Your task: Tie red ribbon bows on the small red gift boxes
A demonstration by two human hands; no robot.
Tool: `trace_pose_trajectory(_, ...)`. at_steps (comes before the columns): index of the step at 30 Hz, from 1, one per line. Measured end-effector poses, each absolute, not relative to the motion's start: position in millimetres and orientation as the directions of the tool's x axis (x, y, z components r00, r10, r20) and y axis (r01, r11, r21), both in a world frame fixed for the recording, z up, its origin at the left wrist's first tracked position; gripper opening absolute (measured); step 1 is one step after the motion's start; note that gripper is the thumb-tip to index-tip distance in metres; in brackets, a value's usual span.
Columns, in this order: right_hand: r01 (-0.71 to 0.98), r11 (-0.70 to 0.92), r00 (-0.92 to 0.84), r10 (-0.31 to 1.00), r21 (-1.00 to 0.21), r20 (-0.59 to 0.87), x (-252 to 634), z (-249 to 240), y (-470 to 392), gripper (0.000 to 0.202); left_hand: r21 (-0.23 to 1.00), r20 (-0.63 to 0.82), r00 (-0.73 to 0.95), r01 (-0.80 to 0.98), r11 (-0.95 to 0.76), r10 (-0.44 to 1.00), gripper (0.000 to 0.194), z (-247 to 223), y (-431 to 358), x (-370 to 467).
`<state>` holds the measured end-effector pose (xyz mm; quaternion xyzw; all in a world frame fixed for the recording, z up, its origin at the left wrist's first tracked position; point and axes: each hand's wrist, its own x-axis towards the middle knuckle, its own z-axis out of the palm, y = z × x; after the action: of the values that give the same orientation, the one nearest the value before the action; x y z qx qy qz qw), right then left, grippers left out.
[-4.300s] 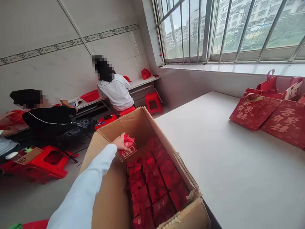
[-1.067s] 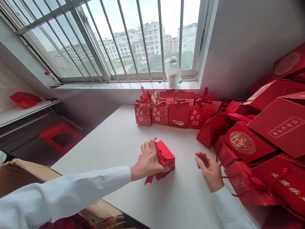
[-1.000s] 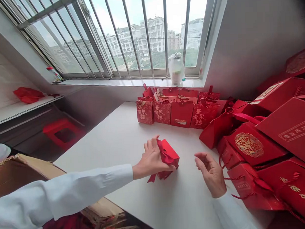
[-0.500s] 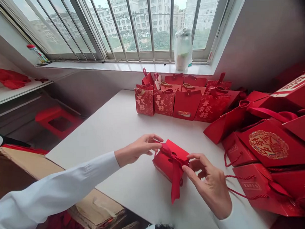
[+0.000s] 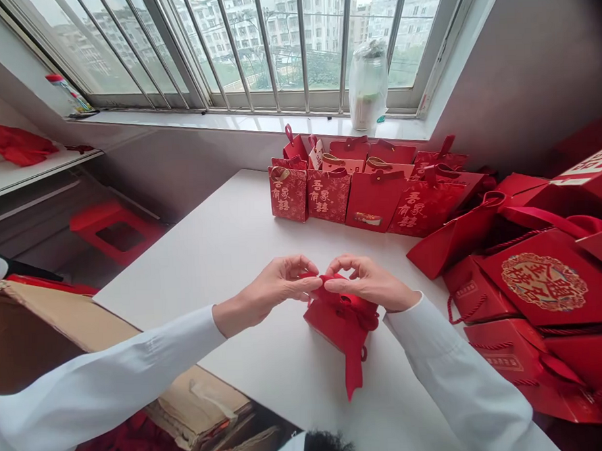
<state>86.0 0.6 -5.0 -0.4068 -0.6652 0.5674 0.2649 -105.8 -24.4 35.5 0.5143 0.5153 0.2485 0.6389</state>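
A small red gift box (image 5: pixel 327 324) lies on the white table in front of me, tied with a red ribbon (image 5: pixel 354 365). One ribbon tail hangs down over the box's near side. My left hand (image 5: pixel 283 284) is closed at the box's far left, thumb and fingers pinching a piece of the ribbon. Close beside it, my right hand (image 5: pixel 369 283) reaches over the box from the right and pinches the ribbon too. The fingertips of both hands nearly meet, and they partly hide the bow and the box's top.
Several red gift bags (image 5: pixel 329 195) stand in rows at the back of the white table (image 5: pixel 217 248). More red bags and boxes (image 5: pixel 535 290) are piled on the right. An open cardboard box (image 5: pixel 72 319) is at the left edge, and a red stool (image 5: pixel 113 229) stands beyond it.
My right hand has moved left and away from me, from the box's right side to its far end beside my left hand. My left hand has barely moved.
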Motion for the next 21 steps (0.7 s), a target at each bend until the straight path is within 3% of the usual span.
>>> trace_pose_trajectory(7, 0.03, -0.133, -0.519, 0.845, -0.991, -0.129, 88, -8, -6, 0.028, 0.863, -0.497, 0.296, 0.266, 0.429, 0.816, 0.029, 38, -37, -113)
trace_pose_trajectory(15, 0.226, -0.011, -0.258, 0.963, -0.974, -0.071, 83, -16, -9, 0.029, 0.773, -0.632, 0.341, 0.335, 0.539, 0.696, 0.027, 24, -69, -115)
trace_pose_trajectory(18, 0.27, 0.033, -0.273, 0.961, -0.962, -0.044, 81, -11, -10, 0.027, 0.82, -0.539, 0.384, 0.444, 0.362, 0.75, 0.021, 28, -70, -119)
trace_pose_trajectory(21, 0.316, 0.11, -0.232, 0.972, -0.942, 0.035, 91, -4, -16, 0.029, 0.767, -0.359, 0.415, 0.642, 0.011, 0.836, 0.018, 41, -64, -125)
